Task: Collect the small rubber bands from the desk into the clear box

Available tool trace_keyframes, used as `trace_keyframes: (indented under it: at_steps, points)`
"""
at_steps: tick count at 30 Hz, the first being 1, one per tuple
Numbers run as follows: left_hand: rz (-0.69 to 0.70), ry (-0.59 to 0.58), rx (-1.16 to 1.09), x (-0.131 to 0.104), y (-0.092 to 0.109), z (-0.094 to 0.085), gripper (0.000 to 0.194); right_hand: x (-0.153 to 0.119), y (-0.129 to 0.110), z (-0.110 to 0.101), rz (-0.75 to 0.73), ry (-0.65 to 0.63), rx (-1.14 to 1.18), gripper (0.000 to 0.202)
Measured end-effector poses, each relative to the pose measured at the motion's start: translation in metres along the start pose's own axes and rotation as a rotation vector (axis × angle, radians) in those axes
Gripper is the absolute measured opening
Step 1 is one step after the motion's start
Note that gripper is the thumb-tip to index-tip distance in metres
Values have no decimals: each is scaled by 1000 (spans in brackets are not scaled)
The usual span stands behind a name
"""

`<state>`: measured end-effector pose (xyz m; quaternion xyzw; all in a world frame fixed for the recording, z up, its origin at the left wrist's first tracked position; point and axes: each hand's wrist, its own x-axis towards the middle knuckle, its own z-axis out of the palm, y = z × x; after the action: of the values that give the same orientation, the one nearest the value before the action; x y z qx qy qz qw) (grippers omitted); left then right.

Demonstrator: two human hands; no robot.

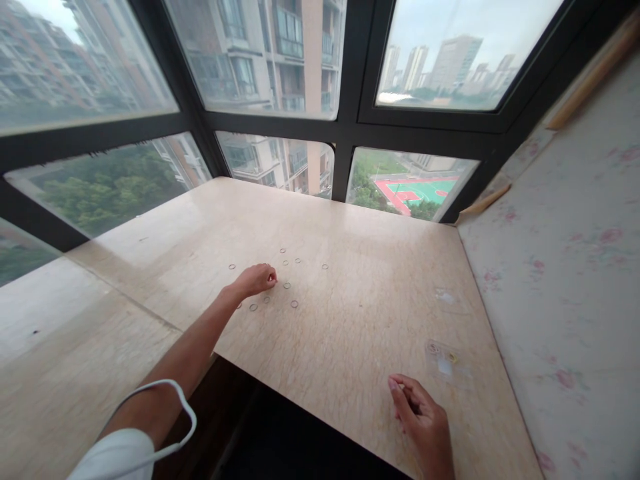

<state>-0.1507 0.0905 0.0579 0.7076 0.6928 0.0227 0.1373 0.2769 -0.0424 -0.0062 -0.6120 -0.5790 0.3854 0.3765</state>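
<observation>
Several thin, dark metal rings [294,304] lie scattered on the pale marble-patterned surface [350,347]. My left hand [257,280] is among them, its fingers curled closed and pointing right. One ring [287,285] lies just to the right of its fingertips, and another ring [267,300] is just below it. Whatever the left fingers may hold is hidden. Nearer to me on the right, my right hand [420,413] is closed, thumb against the bent index finger. Anything in that pinch is too small to make out. Beyond it lies a clear plastic bag [445,367] with small items inside.
A second clear bag [447,297] lies farther back, near the floral-papered wall [565,320]. A white cable [187,407] loops over my left forearm. Dark-framed windows [280,127] border the far edge. Along the near edge, the surface ends above a dark gap [280,427].
</observation>
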Motion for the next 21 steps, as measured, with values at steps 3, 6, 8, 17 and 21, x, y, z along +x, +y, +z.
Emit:
trace_keyframes:
  at_steps: [3, 6, 8, 17, 21]
  points:
    - [4, -9, -47, -1, -1, -1, 15, 0, 0, 0, -8, -19, -5, 39]
    - [20, -3, -118, -8, 6, 0, 17, 1, -1, -1, -17, -35, 2, 39]
    - [6, 27, -294, -17, 21, -1, 21, 2, -1, 0, -27, -41, 10, 37]
    - [324, -124, -1229, -67, 165, -12, 22, 3, -16, 1, -60, -70, 68, 31]
    - [407, -235, -1306, -57, 233, 13, 21, 4, -20, 0, -87, -49, 59, 27]
